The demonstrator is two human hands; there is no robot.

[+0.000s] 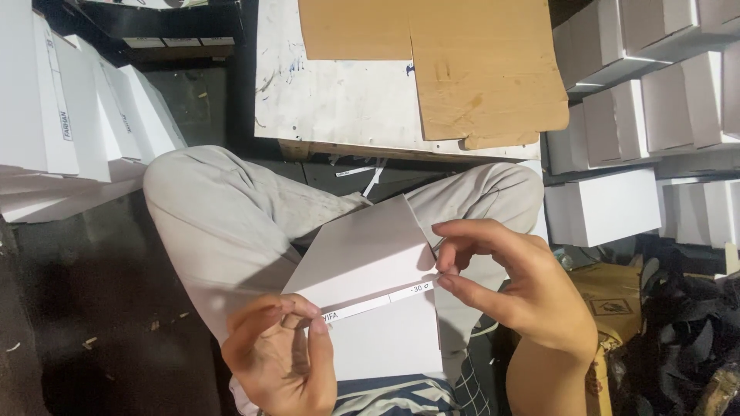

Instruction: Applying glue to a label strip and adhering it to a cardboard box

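Stacked white boxes [85,115] at your left | your left hand [281,358] pinches the label strip [378,299] | white box [370,285] lies over your lap | your right hand [512,281] pinches the strip's other end | more boxes [640,115] at right

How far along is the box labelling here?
Done, by the look of it: white boxes stacked at left and right; whether those carry strips I can only partly tell. In hand: a white box on the lap, with the left hand and right hand pressing a label strip along its edge. Left: the strip's right end looks not fully pressed down.
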